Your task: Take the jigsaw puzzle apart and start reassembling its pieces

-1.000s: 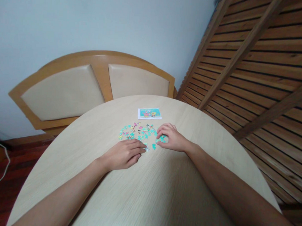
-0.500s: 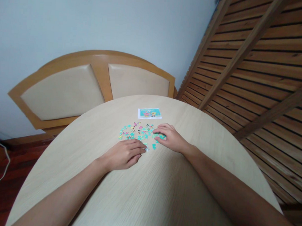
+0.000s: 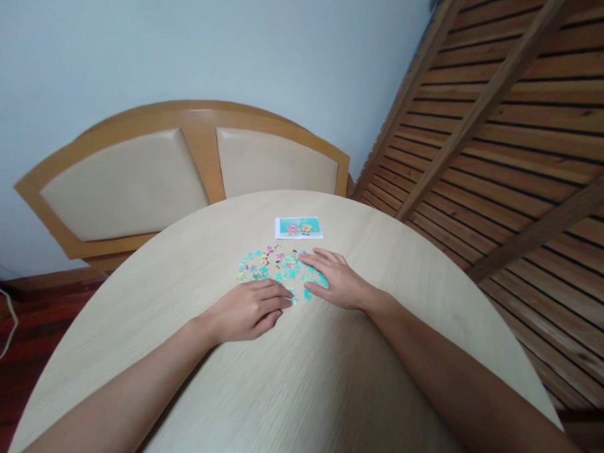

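Observation:
Several small jigsaw puzzle pieces [image 3: 260, 271], mostly turquoise with some pink and yellow, lie scattered on the round table [image 3: 294, 400]. My left hand [image 3: 256, 308] rests at the near edge of the spread, palm down, its fingers extended and touching a pale piece [image 3: 293, 299] by the fingertips. Over the right side of the pieces is my right hand [image 3: 337, 278], with thumb and fingers spread apart and partly covering a few of them. One turquoise piece [image 3: 308, 295] lies between the two hands.
A picture card [image 3: 299, 228] showing two cartoon figures lies beyond the pieces. Past the table's far edge stands a wooden headboard [image 3: 201, 115] with cream panels. Slatted wood [image 3: 510, 142] rises at the right, and a white cable [image 3: 12, 327] hangs at the left.
My right hand has slid slightly left and its fingers have spread further over the pieces. My left hand has stayed in place.

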The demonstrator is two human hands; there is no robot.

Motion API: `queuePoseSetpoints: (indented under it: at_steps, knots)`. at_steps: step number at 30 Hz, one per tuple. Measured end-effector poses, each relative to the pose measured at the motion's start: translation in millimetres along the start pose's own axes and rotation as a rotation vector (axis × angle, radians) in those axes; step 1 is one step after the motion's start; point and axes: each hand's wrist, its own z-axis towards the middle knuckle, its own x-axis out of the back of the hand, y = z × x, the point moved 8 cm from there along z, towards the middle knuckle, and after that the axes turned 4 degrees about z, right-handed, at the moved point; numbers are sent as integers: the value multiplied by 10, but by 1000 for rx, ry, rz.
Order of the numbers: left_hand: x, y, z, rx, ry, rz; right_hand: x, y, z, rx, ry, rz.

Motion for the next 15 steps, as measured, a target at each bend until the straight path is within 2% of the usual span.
queuePoseSetpoints:
  at_steps: [3, 7, 9, 11, 15]
  knots:
    - [8, 10, 4, -6, 9, 0, -4, 32, 5, -14, -1, -44]
    - [6, 11, 7, 0, 2, 5, 120, 179, 9, -100, 144, -65]
    - [5, 12, 8, -1, 1, 6, 148, 222, 6, -134, 177, -72]
    - [9, 16, 10, -6, 6, 4, 113, 199, 13, -129, 141, -81]
    - [14, 27, 22, -12, 13, 5, -47, 82, 34, -94, -13, -84]
